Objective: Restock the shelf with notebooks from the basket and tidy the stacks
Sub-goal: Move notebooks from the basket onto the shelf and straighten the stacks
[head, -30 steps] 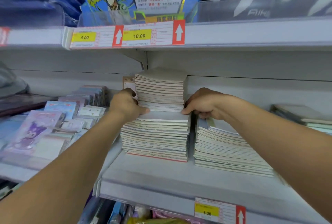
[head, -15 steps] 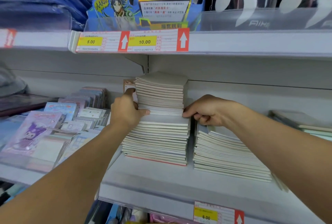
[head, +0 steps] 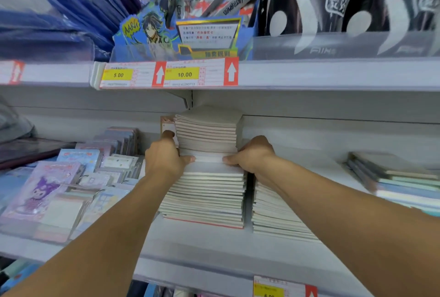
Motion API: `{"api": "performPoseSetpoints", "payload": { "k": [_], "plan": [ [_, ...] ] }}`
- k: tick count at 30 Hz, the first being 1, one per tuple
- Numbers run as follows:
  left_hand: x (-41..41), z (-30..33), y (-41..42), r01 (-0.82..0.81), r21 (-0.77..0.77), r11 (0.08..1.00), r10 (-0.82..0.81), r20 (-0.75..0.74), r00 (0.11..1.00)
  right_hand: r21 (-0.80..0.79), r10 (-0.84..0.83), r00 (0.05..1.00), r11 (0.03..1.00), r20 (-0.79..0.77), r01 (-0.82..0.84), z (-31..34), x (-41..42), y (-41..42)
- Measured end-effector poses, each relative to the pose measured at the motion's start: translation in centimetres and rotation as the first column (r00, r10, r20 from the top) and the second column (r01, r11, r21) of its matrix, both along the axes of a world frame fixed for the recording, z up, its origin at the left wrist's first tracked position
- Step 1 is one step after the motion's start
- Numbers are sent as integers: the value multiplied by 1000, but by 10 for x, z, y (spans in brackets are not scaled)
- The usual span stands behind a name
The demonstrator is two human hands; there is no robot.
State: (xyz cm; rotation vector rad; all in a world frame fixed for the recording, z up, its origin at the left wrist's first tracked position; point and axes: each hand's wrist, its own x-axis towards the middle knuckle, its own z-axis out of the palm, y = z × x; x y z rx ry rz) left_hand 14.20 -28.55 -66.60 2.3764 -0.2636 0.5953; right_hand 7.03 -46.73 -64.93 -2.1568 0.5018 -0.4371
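A tall stack of pale notebooks (head: 204, 192) stands on the white shelf (head: 214, 244) at the middle. Its upper batch (head: 208, 132) sits set back from the lower part. My left hand (head: 164, 156) grips the left side of that upper batch, thumb on the front edge. My right hand (head: 252, 153) grips its right side the same way. A lower stack of notebooks (head: 273, 213) lies just to the right, partly under my right forearm. The basket is out of view.
Cartoon ring-binder pads (head: 47, 192) fill the left of the shelf. More notebooks (head: 392, 177) lie at the far right. A shelf above (head: 309, 73) carries price tags (head: 171, 74) and hangs close over the tall stack. A small card (head: 167, 124) stands behind the stack.
Both hands have closed in on the upper batch, thumbs drawn nearer each other on its front edge. The view has tilted up slightly.
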Motion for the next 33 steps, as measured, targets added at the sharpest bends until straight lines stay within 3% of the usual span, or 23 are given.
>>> {"api": "performPoseSetpoints", "payload": {
  "k": [2, 8, 12, 15, 20, 24, 26, 28, 30, 33],
  "plan": [
    [5, 2, -1, 4, 32, 999, -4, 0, 1000, 74, -24, 999, 997, 24, 22, 1, 1, 2],
    [5, 3, -5, -46, 142, 989, 49, -15, 999, -54, -95, 995, 994, 28, 97, 1, 3, 8],
    [-2, 4, -6, -24, 104, 994, 28, -43, 999, -178, -18, 1000, 984, -5, 17, 1, -3, 6],
    [-9, 2, -10, 24, -48, 999, -24, -3, 1000, -238, 25, 999, 971, -38, -33, 11, -4, 6],
    [-2, -3, -11, 151, 2, 989, -151, 77, 986, -105, 106, 991, 990, 78, -98, 8, 17, 13],
    [9, -7, -9, 171, -67, 983, -160, 142, 977, -6, 129, 987, 992, 97, -129, -1, 31, 10],
    [13, -7, -8, 220, -69, 973, -214, 85, 973, 57, 171, 976, 982, 136, -180, -1, 34, 5],
    [15, -2, -9, 311, -173, 935, -317, -7, 948, 63, 195, 949, 974, 246, -217, 3, 34, 4],
    [14, 14, -20, 303, -392, 868, -324, 15, 946, -7, 190, 915, 980, 357, -201, 9, 31, 7],
    [14, 33, -47, 308, -696, 649, -320, 117, 940, -36, 232, 867, 970, 440, -242, 16, 30, 12]
  ]
}}
